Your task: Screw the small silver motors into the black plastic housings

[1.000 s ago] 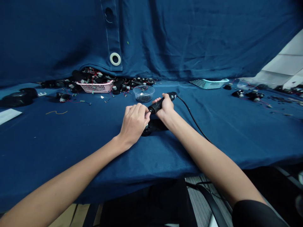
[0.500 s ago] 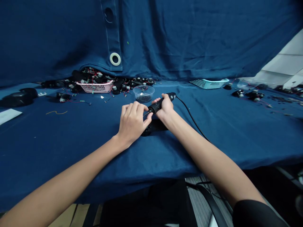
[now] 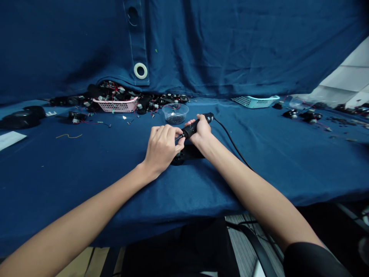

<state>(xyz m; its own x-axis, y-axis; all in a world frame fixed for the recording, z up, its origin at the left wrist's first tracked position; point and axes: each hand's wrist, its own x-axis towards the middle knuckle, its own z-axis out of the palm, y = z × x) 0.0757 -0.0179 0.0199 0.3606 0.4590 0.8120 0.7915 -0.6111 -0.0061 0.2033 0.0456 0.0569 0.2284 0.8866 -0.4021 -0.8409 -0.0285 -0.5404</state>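
A black corded electric screwdriver (image 3: pixel 190 129) lies tilted in my right hand (image 3: pixel 201 131), whose fingers wrap round its body. Its thin bit points down and to the left. My left hand (image 3: pixel 162 145) is closed in a pinch by the tip of the screwdriver, thumb and forefinger at the bit; anything smaller between the fingertips is hidden. Just below both hands, a dark part with a round end (image 3: pixel 178 158) rests on the blue cloth, partly covered by my left fingers. Behind the hands stands a clear plastic bowl (image 3: pixel 175 114) with small dark pieces, probably screws, in it.
A pink basket (image 3: pixel 117 106) heaped with wired black parts stands at the back left, more parts beside it. Further right is a light blue basket (image 3: pixel 256 102). Black parts (image 3: pixel 309 116) lie at the right. The screwdriver's cord (image 3: pixel 233 142) runs over the cloth past my right forearm.
My left hand has shifted very slightly and its fingertips sit a touch differently at the bit. The screwdriver stays in my right hand, almost unmoved.
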